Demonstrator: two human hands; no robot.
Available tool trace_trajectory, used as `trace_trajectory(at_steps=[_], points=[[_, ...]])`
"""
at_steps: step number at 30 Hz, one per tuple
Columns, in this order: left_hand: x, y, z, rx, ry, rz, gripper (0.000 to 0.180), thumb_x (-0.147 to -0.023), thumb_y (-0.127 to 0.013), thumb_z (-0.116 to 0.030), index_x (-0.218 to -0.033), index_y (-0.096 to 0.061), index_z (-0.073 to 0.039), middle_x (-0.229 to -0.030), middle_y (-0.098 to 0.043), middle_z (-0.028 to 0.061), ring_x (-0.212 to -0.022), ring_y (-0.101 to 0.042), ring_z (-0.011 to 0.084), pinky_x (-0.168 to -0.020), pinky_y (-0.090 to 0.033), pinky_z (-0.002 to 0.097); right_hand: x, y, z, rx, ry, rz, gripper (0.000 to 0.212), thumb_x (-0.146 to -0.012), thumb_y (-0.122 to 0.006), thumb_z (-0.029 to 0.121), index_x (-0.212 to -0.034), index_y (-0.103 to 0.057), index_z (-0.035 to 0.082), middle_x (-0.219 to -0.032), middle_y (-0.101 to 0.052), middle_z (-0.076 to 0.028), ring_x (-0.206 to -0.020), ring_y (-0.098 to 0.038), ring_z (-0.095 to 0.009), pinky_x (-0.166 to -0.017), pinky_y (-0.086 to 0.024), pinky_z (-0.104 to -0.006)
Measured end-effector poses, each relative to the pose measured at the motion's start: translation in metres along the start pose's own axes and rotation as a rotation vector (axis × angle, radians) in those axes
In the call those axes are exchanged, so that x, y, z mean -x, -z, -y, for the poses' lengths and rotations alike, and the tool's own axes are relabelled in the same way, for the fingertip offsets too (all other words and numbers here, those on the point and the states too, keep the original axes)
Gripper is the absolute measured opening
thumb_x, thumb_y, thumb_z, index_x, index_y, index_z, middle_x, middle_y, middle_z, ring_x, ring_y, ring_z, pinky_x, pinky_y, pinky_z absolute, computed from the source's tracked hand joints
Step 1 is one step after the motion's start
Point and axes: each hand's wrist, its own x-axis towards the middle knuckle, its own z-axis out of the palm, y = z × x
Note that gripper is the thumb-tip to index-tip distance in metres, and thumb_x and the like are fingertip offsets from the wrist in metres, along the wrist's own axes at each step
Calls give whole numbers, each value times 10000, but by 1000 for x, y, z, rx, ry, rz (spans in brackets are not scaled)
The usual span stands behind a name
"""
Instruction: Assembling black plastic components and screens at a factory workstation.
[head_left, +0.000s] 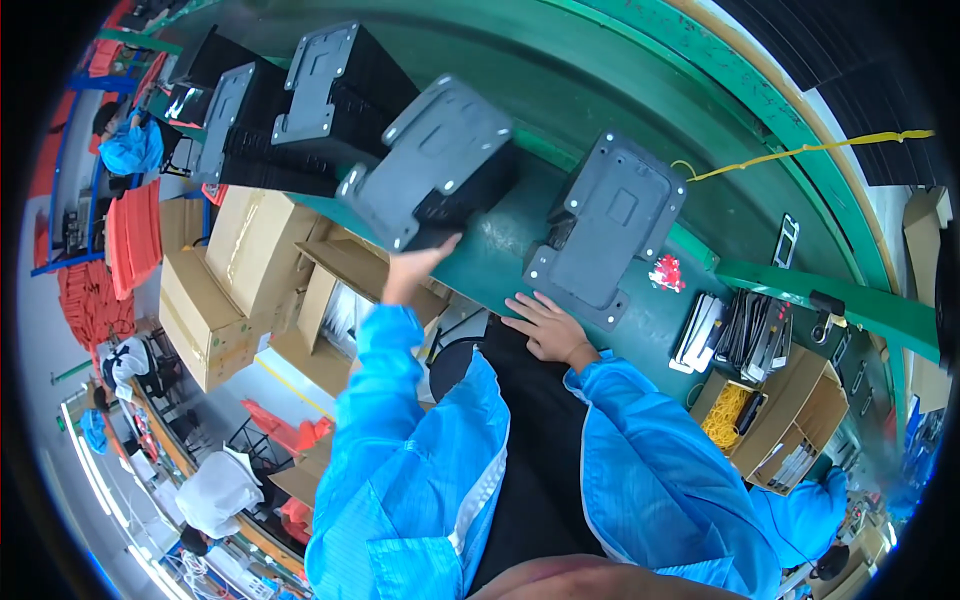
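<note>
My left hand [418, 268] is at the near lower edge of a stack of black plastic housings [440, 150], touching it or very close. One digit points right; the other fingers are hidden or blurred. The stack is slightly smeared, with a notched top plate and bright round corner spots. To its right stands another such stack of black housings [622, 215]. Beside this one's near left corner lies my right hand [547, 328], fingers stretched out over the green tabletop edge and holding nothing. Whether its fingertips touch the housing is unclear.
More stacks of black housings [318, 85] stand at the left. Red bits [667, 273], bundled black cables [752, 335] and a carton with yellow cords [735, 415] are on the right. Cardboard boxes [205, 315] stand below left. A yellow strap [800, 152] stretches across the upper right. Other people work farther off.
</note>
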Motion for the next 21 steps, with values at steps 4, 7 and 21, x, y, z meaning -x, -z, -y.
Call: trace_trajectory(at_steps=[4, 7, 21], points=[[23, -46, 23, -252, -164, -468, 926, -683, -937, -203, -1400, -444, 113, -1376, -543, 235, -1216, -567, 291, -1086, -441, 422, -2, 1, -4, -67, -34, 32, 702, -836, -615, 137, -1504, -474, 304, -1625, -354, -63, -1487, -340, -349, -1195, -306, -529], [-7, -94, 19, -278, -249, -836, 1134, -674, -942, -224, -1472, -224, 140, -1463, -352, 306, -1324, -442, 337, -1150, -347, 463, 0, -20, -12, -58, -38, 15, 716, -838, -619, 160, -1514, -455, 329, -1614, -370, -65, -1465, -361, -374, -1186, -307, -550], [-134, -110, 10, -281, -323, -886, 1395, -679, -940, -277, -1520, 94, 131, -1517, -126, 369, -1412, -209, 477, -1186, -187, 574, 4, -15, -22, -118, 4, 21, 745, -804, -583, 50, -1523, -435, 175, -1666, -247, -107, -1540, -214, -362, -1240, -279, -451]])
